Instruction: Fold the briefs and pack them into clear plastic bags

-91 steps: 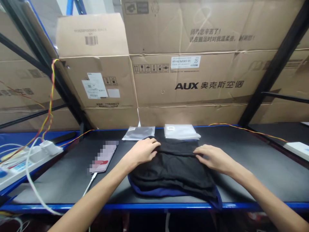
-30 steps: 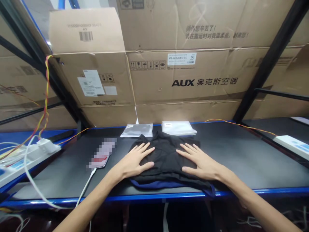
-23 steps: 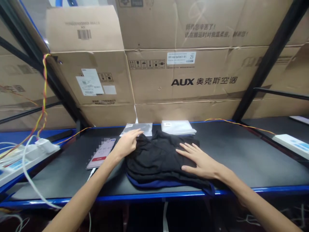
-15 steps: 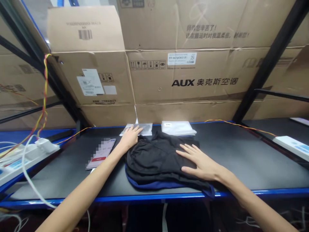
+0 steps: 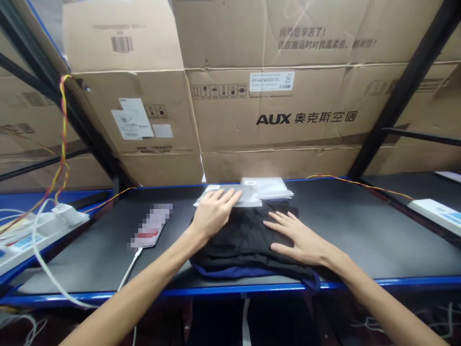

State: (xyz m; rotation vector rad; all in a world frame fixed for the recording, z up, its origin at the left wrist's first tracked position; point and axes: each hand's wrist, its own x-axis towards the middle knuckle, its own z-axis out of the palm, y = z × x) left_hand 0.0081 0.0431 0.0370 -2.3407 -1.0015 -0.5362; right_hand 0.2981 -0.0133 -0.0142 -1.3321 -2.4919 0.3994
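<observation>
A folded black garment [image 5: 241,235] with a dark blue edge showing along its front lies on the shelf's dark top. My right hand [image 5: 298,240] rests flat on its right part, fingers spread. At the garment's back left, my left hand [image 5: 216,211] has its fingers over a clear plastic bag [image 5: 248,196]; its thumb is hidden. This bag overlaps the back of the garment. A stack of similar clear plastic bags [image 5: 272,187] lies right behind, partly covered by the bag under my left hand.
A phone [image 5: 153,228] with a white cable lies to the left. Power strips stand at the left [image 5: 32,240] and right [image 5: 437,216] edges. Behind rises a cardboard wall [image 5: 223,120] between black metal posts. A blue edge [image 5: 259,289] runs along the front.
My left hand has moved right, and the plastic bag has shifted with it from behind the garment's left corner onto its back edge. My right hand stays nearly in place on the garment.
</observation>
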